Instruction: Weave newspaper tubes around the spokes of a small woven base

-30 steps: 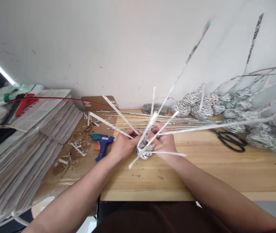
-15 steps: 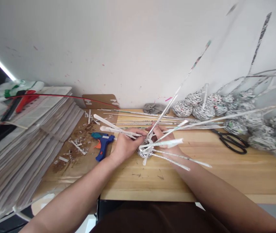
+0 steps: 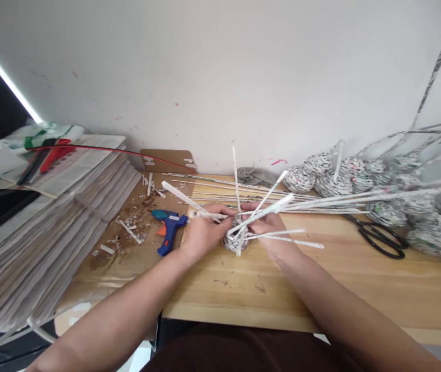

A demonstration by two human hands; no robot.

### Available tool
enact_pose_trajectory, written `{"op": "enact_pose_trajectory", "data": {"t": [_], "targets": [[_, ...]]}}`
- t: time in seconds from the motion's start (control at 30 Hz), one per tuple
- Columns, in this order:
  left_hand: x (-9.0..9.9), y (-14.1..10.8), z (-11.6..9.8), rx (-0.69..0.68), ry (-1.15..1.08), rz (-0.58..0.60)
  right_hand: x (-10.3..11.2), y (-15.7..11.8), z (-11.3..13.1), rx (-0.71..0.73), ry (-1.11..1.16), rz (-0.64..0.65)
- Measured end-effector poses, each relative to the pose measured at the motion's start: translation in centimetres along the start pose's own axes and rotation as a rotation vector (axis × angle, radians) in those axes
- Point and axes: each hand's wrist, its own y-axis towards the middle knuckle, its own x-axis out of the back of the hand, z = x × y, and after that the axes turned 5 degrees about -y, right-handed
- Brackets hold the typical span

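Nearest, dark brown fabric (image 3: 224, 354) lies at the front edge of the pale wooden tabletop (image 3: 344, 274), and two bare forearms reach in over it. Near the table's middle, between the two hands, is a small round woven piece of grey-and-white rolled newspaper (image 3: 232, 243), with stiff white paper strips (image 3: 274, 205) fanning out of it in several directions. The left hand (image 3: 207, 232) grasps its left side, thumb and fingers drawn together at the rim; the right hand (image 3: 269, 227) grips it from the right with curled fingers. Crossing strips partly hide the right fingertips, so their exact hold cannot be told.

Left of the left hand, a blue glue gun with an orange trigger (image 3: 170, 232) lies beside scattered white paper scraps (image 3: 129, 231). Further left rises a tall stack of folded newspapers (image 3: 69, 222), a red-and-black tool (image 3: 53, 155) on top. To the right, black-handled scissors (image 3: 385, 240) lie on the wood. Beyond the hands, thin rolled-paper rods (image 3: 321, 210) stretch sideways. Behind them, rounded woven newspaper forms (image 3: 332, 181) cluster at the right, a crumpled grey cloth (image 3: 257, 176) sits mid-table, and a brown cardboard piece (image 3: 168, 159) stands against the pink-flecked white wall (image 3: 220, 77).
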Motion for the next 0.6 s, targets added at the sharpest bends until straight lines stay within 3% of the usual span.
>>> {"op": "enact_pose_trajectory", "data": {"t": [0.17, 0.33, 0.6], "targets": [[0.3, -0.2, 0.0, -0.048, 0.063, -0.014, -0.1, 0.0, 0.1, -0.013, 0.018, 0.039], [0.5, -0.1, 0.0, -0.034, 0.022, 0.06, -0.2, -0.2, -0.7, 0.017, 0.007, -0.062], [0.9, 0.4, -0.6, 0.237, -0.129, 0.152, -0.7, -0.1, -2.0, 0.052, 0.086, -0.092]]}}
